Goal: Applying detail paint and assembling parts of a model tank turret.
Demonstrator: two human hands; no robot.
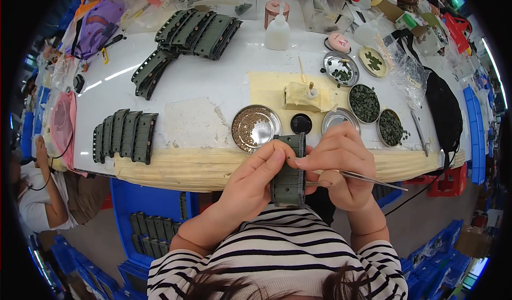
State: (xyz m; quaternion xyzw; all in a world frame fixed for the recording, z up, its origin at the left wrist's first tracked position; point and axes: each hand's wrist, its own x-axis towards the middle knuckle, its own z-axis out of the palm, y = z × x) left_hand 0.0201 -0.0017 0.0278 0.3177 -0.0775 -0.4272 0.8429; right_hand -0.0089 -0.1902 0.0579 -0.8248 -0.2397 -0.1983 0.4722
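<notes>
My left hand (246,187) grips a dark green curved plastic part (288,189) with toothed edges, held upright over the table's front edge. Close against its right side, my right hand (341,161) has thumb and forefinger pinched at the part's edge. Metal tweezers (376,180) lie across the right hand's lower fingers, their tips pointing out to the right. Whatever sits between the pinched fingertips is too small to make out. Just beyond the hands stand a round tin of small brown bits (245,123), a small black dish (301,123) and a silver tin (332,121).
Tins of dark green chips (364,104) stand to the right, near a metal tool (420,134). Green parts lie stacked at far left (197,32) and near left (128,136). A white squeeze bottle (277,33) stands at the back. A blue crate (124,207) sits below the table.
</notes>
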